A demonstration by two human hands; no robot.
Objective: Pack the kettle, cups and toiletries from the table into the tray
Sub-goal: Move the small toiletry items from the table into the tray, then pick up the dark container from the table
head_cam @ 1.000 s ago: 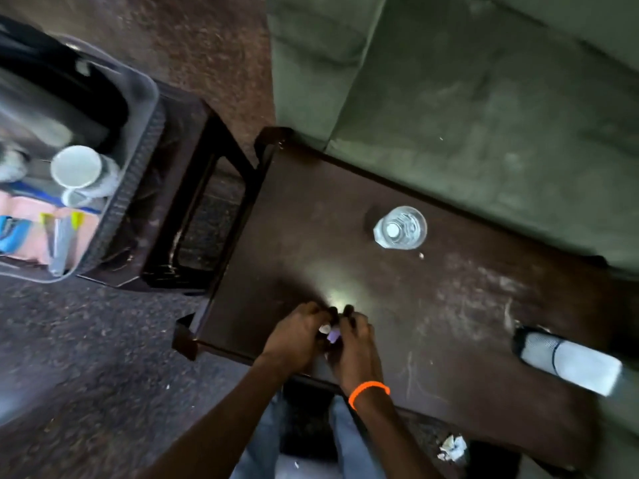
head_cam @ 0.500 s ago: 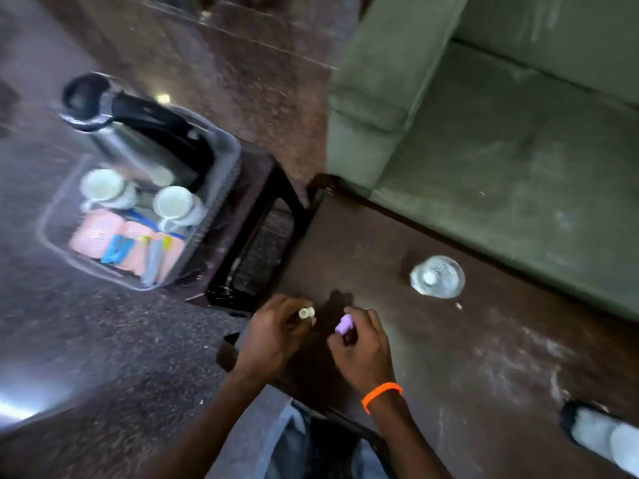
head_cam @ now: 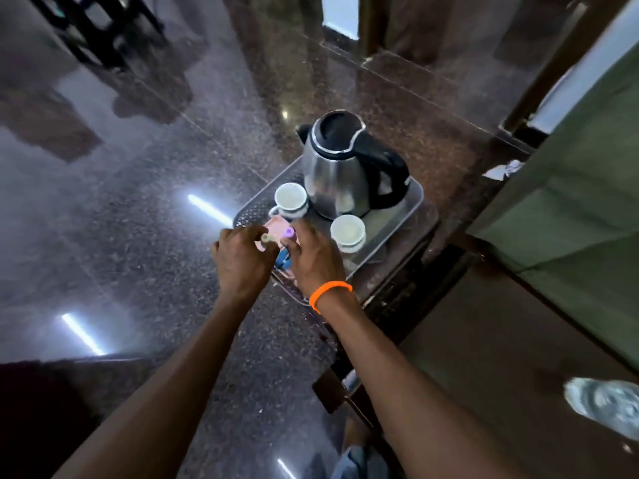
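Bare forearms, orange wristband [head_cam: 330, 294] on the right wrist, perhaps blue jeans [head_cam: 359, 461].

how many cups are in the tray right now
2. One cup stands at the tray's left side, against the kettle; the other cup stands in front of the kettle, right of the hands. The hands cover part of the tray, so another could be hidden.

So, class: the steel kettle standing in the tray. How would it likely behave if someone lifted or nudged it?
The kettle looks rigid, with a polished metal body, so its sides are probably slippery; the black handle seems the safer grip. It stands tall over the cups, so a high push might tip it. Its weight depends on any water inside, which the closed lid hides.
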